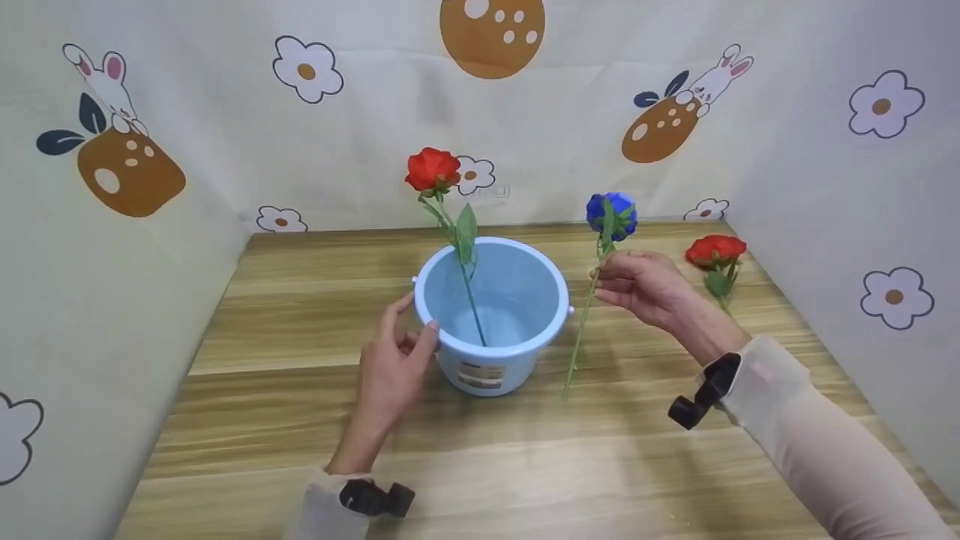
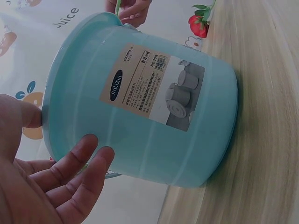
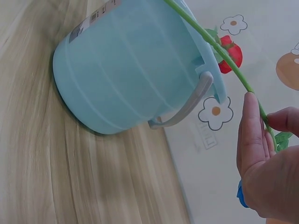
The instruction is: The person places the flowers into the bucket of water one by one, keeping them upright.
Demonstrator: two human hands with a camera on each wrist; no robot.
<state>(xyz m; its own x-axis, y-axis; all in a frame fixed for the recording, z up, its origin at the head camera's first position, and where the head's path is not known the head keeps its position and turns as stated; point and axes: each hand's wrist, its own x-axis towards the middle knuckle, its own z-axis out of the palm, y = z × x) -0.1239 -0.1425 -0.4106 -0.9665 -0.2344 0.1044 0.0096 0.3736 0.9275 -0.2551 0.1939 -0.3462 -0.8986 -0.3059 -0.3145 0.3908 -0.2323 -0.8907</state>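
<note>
A light blue bucket (image 1: 491,364) stands on the wooden table with a red rose (image 1: 433,171) leaning in it, bloom above the rim. My left hand (image 1: 395,364) holds the bucket's near left rim; in the left wrist view its thumb (image 2: 30,114) presses the rim and curled fingers (image 2: 86,154) lie by the wall. To the right of the bucket, my right hand (image 1: 641,289) pinches the green stem of a blue flower (image 1: 611,214). The bloom is above the fingers and the stem's lower end hangs beside the bucket. The right wrist view shows thumb and fingers meeting on the stem (image 3: 233,70).
Another red rose (image 1: 716,253) lies at the table's right, beyond my right forearm. The bucket's pale handle (image 3: 191,102) hangs down on its side. A printed cloth (image 1: 375,135) walls the back and both sides of the table (image 1: 300,300).
</note>
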